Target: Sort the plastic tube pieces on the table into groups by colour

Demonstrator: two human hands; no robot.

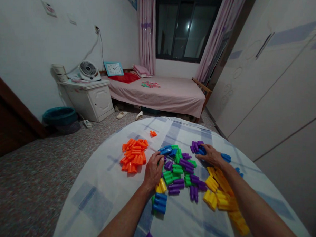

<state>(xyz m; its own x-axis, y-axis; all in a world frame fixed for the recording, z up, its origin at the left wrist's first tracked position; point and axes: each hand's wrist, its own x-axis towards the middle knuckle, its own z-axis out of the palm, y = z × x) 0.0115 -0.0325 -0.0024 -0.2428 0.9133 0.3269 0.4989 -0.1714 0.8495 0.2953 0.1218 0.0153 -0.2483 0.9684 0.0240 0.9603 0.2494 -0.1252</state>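
Observation:
My left hand [154,170] rests at the left edge of a mixed pile of plastic toy building blocks shaped like joined tubes. Its fingers are bent together beside a blue block [168,150]; whatever they pinch is hidden. Farther right, my right hand [211,156] has thumb and fingers closed around another blue block [201,151], right beside purple blocks [195,146]. Between the hands lie green blocks [168,177] and more purple blocks [176,186]. Yellow blocks [222,200] sit under my right forearm. A blue block [159,203] is near my left wrist.
Orange blocks [134,155] are heaped on the left, with a loose orange block [153,133] behind them. A checked cloth [93,195] covers the round table. Beyond stand a bed [171,93], a white cabinet [100,99] with a fan [88,70], a bin [61,117] and a wardrobe [273,77].

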